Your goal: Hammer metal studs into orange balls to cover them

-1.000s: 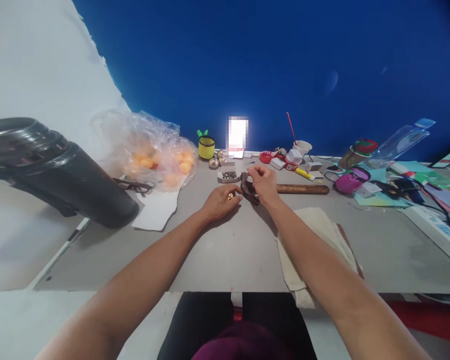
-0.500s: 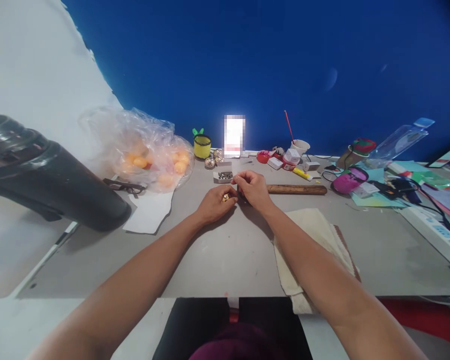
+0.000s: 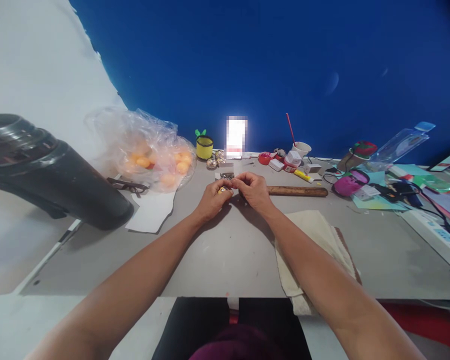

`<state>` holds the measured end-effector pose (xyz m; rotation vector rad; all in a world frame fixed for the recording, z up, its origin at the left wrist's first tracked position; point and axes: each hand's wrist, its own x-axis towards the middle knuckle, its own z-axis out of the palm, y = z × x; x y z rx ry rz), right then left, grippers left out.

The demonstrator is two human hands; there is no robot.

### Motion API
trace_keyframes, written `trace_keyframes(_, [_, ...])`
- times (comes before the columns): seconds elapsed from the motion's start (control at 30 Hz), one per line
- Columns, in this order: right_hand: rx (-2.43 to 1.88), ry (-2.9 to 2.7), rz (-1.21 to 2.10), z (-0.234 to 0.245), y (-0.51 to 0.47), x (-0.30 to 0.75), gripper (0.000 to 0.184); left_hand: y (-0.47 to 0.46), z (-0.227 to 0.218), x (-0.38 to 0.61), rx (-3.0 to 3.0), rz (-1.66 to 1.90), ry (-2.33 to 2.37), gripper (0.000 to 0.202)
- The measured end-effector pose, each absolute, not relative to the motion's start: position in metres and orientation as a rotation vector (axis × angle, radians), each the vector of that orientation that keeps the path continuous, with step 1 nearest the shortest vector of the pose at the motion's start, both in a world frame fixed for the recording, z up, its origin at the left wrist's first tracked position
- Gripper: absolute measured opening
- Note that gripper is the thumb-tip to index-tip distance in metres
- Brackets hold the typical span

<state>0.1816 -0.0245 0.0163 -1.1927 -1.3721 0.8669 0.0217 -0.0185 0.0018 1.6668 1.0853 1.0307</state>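
My left hand [image 3: 213, 200] is closed around a small yellow-gold piece [image 3: 222, 190] that shows between its thumb and fingers; its exact kind cannot be made out. Fingertips of my right hand [image 3: 253, 190] are pinched together and meet the left fingertips beside that piece. Whatever they pinch is too small or hidden to name. Just beyond the hands sits a small open box [image 3: 227, 176] of tiny shiny metal pieces, partly covered by the fingers. A wooden handle [image 3: 298, 191] lies on the table to the right, its left end hidden behind my right hand.
A large dark flask [image 3: 60, 175] leans in at left, near glasses, white paper [image 3: 152, 212] and a plastic bag with orange balls [image 3: 165, 162]. A folded cloth [image 3: 311, 240] lies under my right forearm. Behind are shiny gold balls [image 3: 211, 163], a yellow cup [image 3: 204, 147] and a bright screen [image 3: 236, 135].
My left hand has lifted and turned slightly, bringing the gold piece up to the right fingertips. The fingers now cover more of the small box. The view has shifted slightly.
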Motion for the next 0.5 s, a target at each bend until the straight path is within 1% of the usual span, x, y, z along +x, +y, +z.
trace_keyframes(0.1, [-1.195, -1.381, 0.893, 0.0195, -0.0274, 0.178, 0.039, -0.0172, 0.0013, 0.0215, 1.574, 1.055, 1.073, 0.021])
trace_keyframes(0.17, [-1.184, -1.384, 0.919, 0.0209, -0.029, 0.1756, 0.046, -0.0172, 0.0012, 0.022, 1.533, 1.067, 1.063, 0.017])
trace_keyframes(0.23, [-1.169, -1.376, 0.955, 0.0214, -0.0299, 0.174, 0.05, -0.0178, 0.0014, 0.0231, 1.499, 1.067, 1.055, 0.014])
trace_keyframes(0.37, [-1.151, -1.299, 1.039, 0.021, -0.0297, 0.1741, 0.045, -0.0199, 0.0026, 0.0258, 1.46, 1.042, 1.033, 0.019])
trace_keyframes(0.5, [-1.129, -1.253, 1.079, 0.0199, -0.028, 0.1749, 0.041, -0.0206, 0.0031, 0.0272, 1.451, 1.055, 1.018, 0.019])
